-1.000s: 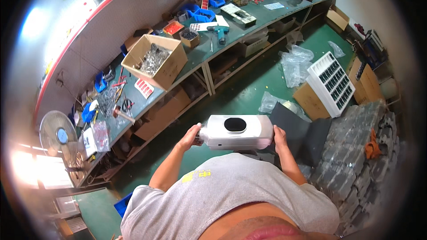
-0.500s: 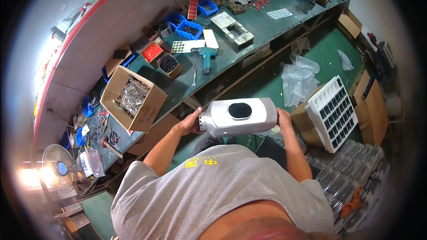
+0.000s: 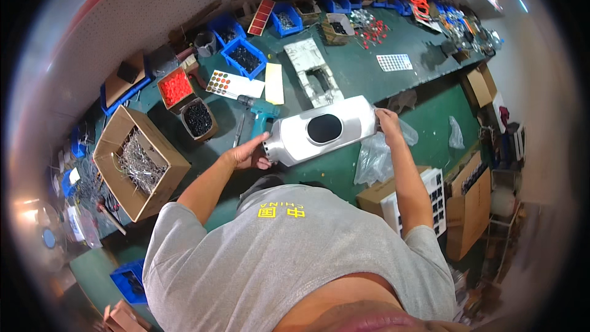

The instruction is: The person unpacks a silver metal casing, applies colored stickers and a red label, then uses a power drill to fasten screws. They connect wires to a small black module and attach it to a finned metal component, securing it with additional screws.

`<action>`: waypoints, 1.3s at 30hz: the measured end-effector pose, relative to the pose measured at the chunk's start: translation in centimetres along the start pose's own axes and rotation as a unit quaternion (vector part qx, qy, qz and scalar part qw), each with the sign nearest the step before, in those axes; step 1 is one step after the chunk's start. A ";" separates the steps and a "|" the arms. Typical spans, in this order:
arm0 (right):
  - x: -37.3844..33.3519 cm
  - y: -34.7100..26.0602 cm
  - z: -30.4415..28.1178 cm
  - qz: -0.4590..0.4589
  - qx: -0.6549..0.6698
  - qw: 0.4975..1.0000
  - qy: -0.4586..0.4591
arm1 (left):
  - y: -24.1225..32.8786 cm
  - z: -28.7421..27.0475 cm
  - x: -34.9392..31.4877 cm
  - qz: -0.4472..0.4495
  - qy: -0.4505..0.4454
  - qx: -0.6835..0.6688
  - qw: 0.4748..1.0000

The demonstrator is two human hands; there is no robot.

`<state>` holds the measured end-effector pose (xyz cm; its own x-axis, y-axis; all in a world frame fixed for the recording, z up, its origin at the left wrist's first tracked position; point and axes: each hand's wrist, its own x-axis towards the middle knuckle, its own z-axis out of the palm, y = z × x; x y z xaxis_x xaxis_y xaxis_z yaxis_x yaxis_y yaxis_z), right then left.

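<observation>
Between my hands hangs a silver-white heater casing (image 3: 357, 120), long and faceted, with a black oval on its upper face. My left hand (image 3: 251, 154) is closed around its slotted left end, the thumb on top. At the other end my right hand (image 3: 388, 124) grips the casing, fingers partly hidden behind it. The casing is tilted, right end farther from me, at the workbench's front edge. Just beyond it lies a worn, whitish block fixture (image 3: 305, 64) with a rectangular cutout. A teal cordless drill (image 3: 263, 110) and a wrench (image 3: 239, 128) lie near my left hand.
On the green workbench (image 3: 362, 77) stand a carton of metal parts (image 3: 163, 187), a box of red pieces (image 3: 176, 89), a box of black pieces (image 3: 198, 118) and blue bins (image 3: 244, 58). Plastic bags (image 3: 376, 158) and a white tray (image 3: 433, 200) are at the right.
Still in both hands, the casing has moved toward the bench and now tilts with its right end farther away. The view has shifted, bringing the bench nearer.
</observation>
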<state>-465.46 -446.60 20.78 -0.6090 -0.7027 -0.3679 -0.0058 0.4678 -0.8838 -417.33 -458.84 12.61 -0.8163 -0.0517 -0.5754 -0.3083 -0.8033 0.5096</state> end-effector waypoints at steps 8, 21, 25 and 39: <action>18.5 -8.5 6.6 -0.014 0.003 0.995 -0.103 | 5.5 2.5 4.6 0.048 0.090 -0.018 0.995; 35.8 -18.2 23.5 -0.077 -0.140 0.911 -0.379 | 8.1 13.7 18.9 0.191 0.344 -0.136 0.909; 38.9 -17.6 25.4 -0.075 -0.131 0.875 -0.460 | 10.0 15.3 22.2 0.239 0.386 -0.125 0.882; 38.8 -14.0 23.7 -0.201 -0.057 0.910 -0.359 | 6.9 9.9 20.0 0.207 0.448 -0.100 0.864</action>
<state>-470.23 -493.12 12.07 0.1347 -0.9791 -0.1525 -0.2211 0.1203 -0.9678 -440.60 -459.52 10.94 -0.1029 -0.7255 -0.6805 0.0833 -0.6880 0.7209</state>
